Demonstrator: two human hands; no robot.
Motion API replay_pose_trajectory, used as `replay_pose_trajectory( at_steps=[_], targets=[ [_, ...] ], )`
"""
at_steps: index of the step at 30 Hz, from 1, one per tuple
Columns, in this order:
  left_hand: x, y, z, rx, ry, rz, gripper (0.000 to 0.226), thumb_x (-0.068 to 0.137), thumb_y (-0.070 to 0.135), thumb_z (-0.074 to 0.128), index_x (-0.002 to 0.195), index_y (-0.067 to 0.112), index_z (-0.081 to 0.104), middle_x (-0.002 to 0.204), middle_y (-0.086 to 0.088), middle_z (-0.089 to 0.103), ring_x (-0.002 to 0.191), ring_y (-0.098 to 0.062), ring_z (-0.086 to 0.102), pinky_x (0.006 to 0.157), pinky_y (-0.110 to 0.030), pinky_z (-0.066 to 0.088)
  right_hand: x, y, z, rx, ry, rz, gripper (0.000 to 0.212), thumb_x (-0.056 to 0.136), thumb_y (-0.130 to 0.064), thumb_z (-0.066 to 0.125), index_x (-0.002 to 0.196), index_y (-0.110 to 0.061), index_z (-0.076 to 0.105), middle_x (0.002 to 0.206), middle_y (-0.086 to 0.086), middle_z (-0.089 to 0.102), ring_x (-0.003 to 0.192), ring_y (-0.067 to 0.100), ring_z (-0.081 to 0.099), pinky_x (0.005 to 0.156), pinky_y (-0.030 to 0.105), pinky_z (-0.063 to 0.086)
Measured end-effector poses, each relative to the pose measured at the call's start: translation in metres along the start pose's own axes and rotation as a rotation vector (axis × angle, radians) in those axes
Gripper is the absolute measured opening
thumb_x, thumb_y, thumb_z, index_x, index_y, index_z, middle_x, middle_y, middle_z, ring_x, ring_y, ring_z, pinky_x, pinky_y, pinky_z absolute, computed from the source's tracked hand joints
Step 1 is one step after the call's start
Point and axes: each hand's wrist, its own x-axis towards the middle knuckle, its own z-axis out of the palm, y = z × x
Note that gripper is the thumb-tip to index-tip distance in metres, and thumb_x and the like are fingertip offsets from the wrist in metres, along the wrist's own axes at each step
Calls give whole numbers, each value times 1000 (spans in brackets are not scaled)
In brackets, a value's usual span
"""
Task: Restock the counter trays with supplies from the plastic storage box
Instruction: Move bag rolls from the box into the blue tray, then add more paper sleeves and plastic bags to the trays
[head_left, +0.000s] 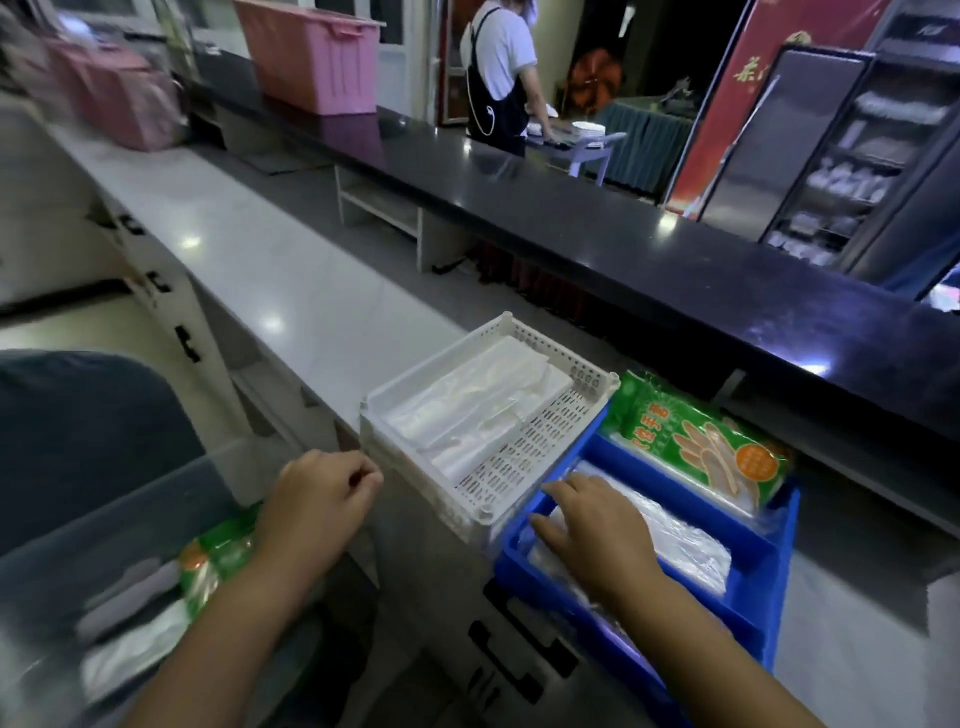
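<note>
A white perforated tray (524, 457) holding clear plastic bags sits on the pale counter. Beside it on the right is a blue divided tray (748, 592). Its far compartment holds a green pack of disposable gloves (696, 441); its near compartment holds clear plastic packs (691, 540). My right hand (597, 525) lies flat on those clear packs, fingers spread. My left hand (317, 499) hovers with fingers curled, holding nothing, just left of the white tray and above the clear plastic storage box (124, 561). The box holds a green glove pack (218, 556) and white packs.
A raised black counter (597, 208) runs behind the trays. Pink bins (311, 57) stand far along it and on the pale counter at the left. A person in a dark apron (498, 73) works at a table with plates in the background. Drawers with black handles front the counter.
</note>
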Motion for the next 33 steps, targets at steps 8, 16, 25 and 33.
replay_pose_trajectory(
  at_steps=[8, 16, 25, 33],
  targets=[
    [-10, -109, -78, 25, 92, -121, 8, 82, 20, 65, 80, 18, 72, 75, -3, 68, 76, -25, 58, 66, -35, 44, 39, -127, 7, -3, 42, -144, 31, 90, -37, 46, 112, -22, 62, 107, 0, 65, 101, 21, 58, 80, 35, 47],
    [-45, -268, -158, 130, 114, -353, 12, 85, 24, 59, 83, 21, 71, 81, -4, 70, 78, -24, 60, 61, -31, 43, 77, -280, 73, 67, -100, -268, 28, 89, -42, 46, 105, -26, 63, 99, -5, 65, 89, 15, 62, 72, 34, 53],
    [-92, -361, -192, 121, 30, -553, 15, 89, 23, 54, 86, 20, 68, 78, 0, 67, 65, -13, 54, 49, -19, 34, 102, -374, 139, 57, -336, -339, 25, 88, -36, 50, 90, -16, 65, 90, 2, 66, 82, 22, 62, 62, 32, 45],
    [-116, -416, -178, 120, -54, -748, 16, 89, 26, 53, 81, 24, 68, 78, 5, 69, 66, -11, 56, 50, -17, 33, 151, -423, 222, 104, -678, -459, 22, 88, -33, 53, 101, -22, 66, 102, -1, 69, 93, 18, 63, 63, 24, 36]
  ],
)
